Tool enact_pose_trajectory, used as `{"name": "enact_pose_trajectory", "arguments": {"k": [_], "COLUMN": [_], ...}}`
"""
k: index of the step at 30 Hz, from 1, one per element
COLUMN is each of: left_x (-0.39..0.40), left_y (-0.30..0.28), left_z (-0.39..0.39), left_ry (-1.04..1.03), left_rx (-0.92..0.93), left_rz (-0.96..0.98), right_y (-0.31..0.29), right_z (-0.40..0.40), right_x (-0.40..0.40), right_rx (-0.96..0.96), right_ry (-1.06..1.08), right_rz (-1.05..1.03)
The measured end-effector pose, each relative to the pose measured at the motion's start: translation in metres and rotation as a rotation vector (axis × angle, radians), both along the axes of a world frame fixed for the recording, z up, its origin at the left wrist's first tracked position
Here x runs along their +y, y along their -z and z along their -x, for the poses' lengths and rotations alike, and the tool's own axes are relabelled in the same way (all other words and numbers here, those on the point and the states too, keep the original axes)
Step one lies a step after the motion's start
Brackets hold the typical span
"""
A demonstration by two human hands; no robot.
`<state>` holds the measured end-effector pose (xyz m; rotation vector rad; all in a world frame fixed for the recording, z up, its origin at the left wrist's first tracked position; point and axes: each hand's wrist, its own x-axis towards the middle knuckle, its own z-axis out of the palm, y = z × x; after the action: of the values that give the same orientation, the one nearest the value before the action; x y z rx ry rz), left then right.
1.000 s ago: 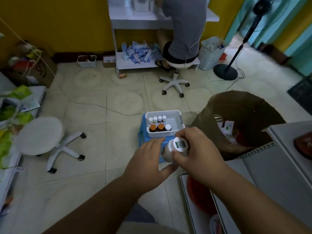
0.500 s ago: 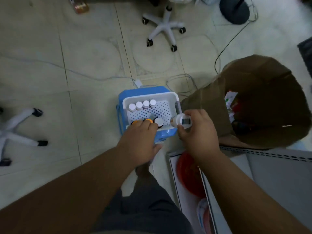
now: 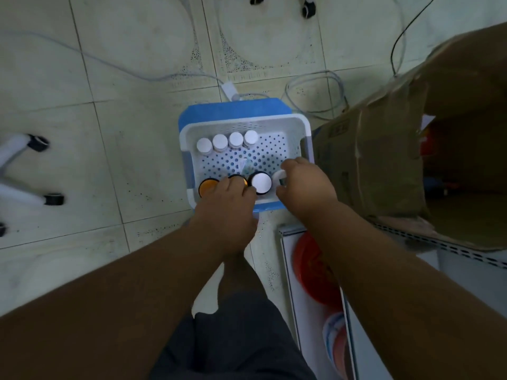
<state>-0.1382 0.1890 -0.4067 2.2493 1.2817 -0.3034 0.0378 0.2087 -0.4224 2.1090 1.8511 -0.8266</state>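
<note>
Right hand [image 3: 304,187]: fingers clasp a white bottle [image 3: 278,176] at the near right corner of the basket [image 3: 247,123].
Left hand [image 3: 227,207]: fingertips on an orange-capped bottle [image 3: 237,178]; grip unclear.
Basket: white, atop a blue box [image 3: 233,106].

two bare forearms fill the lower left and lower right of the frame, uncovered from the frame edge up to the wrists. the left hand [image 3: 227,207] and the right hand [image 3: 304,185], near the middle of the frame, are bare as well, with broad backs and short, rounded fingers [image 3: 290,167]. at bottom centre, dark grey shorts [image 3: 238,338] of soft, faintly creased cloth show between the arms. just above the hem is a bare knee [image 3: 236,272].
</note>
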Motion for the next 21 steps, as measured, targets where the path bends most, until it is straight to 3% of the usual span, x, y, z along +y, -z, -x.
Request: {"name": "enact_pose_trajectory", "arguments": {"k": [3, 8, 14, 21], "left_x": [0.004, 0.0, -0.054, -0.218], "left_y": [-0.029, -0.132, -0.263, -0.356], "left_z": [0.003, 0.01, 0.005, -0.021], "left_ry": [-0.002, 0.087, 0.37, 0.84], "left_rx": [-0.065, -0.241, -0.564, -0.686], "left_rz": [0.035, -0.094, -0.245, -0.199], "right_y": [-0.045, -0.188, -0.355, -0.443], "right_z": [0.004, 0.023, 0.057, 0.114], "right_x": [-0.011, -0.061, -0.188, -0.398], "right_rx": [0.069, 0.158, -0.052, -0.307], "right_ry": [0.071, 0.246, 0.602, 0.994], "right_rz": [-0.129, -0.44, -0.768, -0.957]}}
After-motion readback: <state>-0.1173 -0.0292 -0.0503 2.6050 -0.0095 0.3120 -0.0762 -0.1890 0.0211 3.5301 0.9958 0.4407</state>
